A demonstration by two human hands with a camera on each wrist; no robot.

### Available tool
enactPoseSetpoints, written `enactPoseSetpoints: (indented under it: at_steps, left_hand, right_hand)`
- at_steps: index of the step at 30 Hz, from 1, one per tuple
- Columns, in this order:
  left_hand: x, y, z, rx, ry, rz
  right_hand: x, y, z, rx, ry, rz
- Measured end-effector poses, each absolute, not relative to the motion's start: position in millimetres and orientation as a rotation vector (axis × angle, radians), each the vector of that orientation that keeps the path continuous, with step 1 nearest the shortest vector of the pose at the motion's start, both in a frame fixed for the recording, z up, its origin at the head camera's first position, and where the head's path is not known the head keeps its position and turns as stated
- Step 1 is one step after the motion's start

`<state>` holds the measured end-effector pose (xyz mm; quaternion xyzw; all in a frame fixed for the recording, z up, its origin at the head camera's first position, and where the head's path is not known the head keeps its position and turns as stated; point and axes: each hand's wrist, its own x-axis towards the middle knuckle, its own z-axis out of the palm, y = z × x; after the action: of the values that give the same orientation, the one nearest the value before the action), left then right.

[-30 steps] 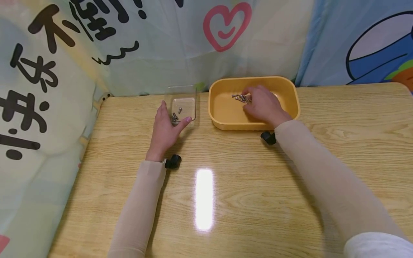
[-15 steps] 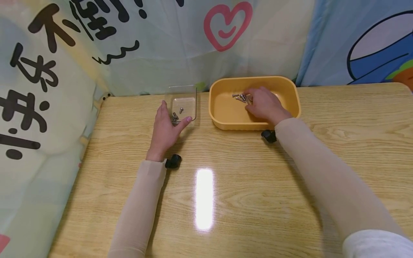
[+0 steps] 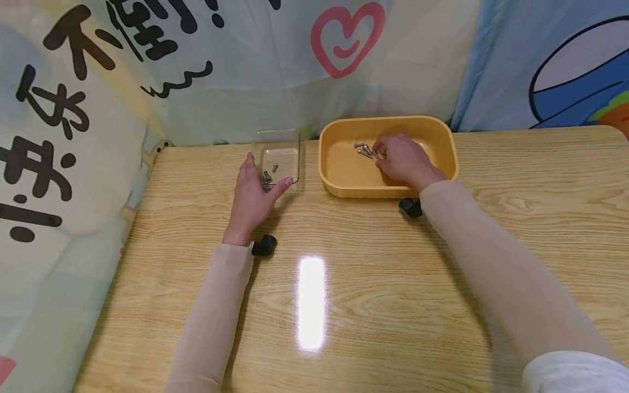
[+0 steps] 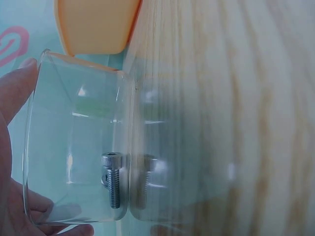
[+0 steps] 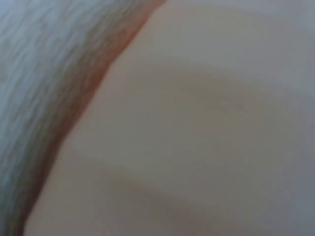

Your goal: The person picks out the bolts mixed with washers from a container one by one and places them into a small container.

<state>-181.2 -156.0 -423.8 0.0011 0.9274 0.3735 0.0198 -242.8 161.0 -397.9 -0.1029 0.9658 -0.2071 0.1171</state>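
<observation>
In the head view, my left hand [image 3: 249,199] holds the near left corner of a small clear plastic box [image 3: 280,155], fingers along its left side and thumb at the front wall. A few metal socket-head screws [image 3: 267,178] lie inside; the left wrist view shows one screw [image 4: 113,179] close up, with the thumb [image 4: 20,86] at the rim. My right hand [image 3: 405,161] reaches into a yellow tray [image 3: 339,191], fingertips bent down at several loose screws [image 3: 365,150]. Whether it pinches one is hidden. Only blurred surfaces fill the right wrist view.
Both containers stand at the back of a wooden table [image 3: 363,305], against a printed cloth [image 3: 245,103]. A narrow gap separates the box from the tray. More cloth hangs along the table's left side. A bright reflection lies on the tabletop.
My right fingertips have shifted very slightly to the right among the screws in the tray. The left hand and the clear box stay in place.
</observation>
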Motion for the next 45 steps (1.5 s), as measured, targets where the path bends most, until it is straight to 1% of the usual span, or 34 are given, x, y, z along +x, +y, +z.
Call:
enactPoseSetpoints:
  at_steps: [16, 32, 45]
  left_hand:
    - [-182.3, -155.9, -423.7, 0.015, 2.883, 1.173]
    - [-182.2, -156.5, -425.1, 0.011, 2.878, 1.156]
    - [-181.6, -156.1, -424.5, 0.004, 2.866, 1.167]
  right_hand:
    - [-240.7, 162.1, -400.0, -0.200, 2.845, -0.619]
    - [-237.7, 160.2, -396.3, -0.219, 2.851, -0.605]
    - [-234.1, 158.7, -392.6, -0.172, 2.850, -0.642]
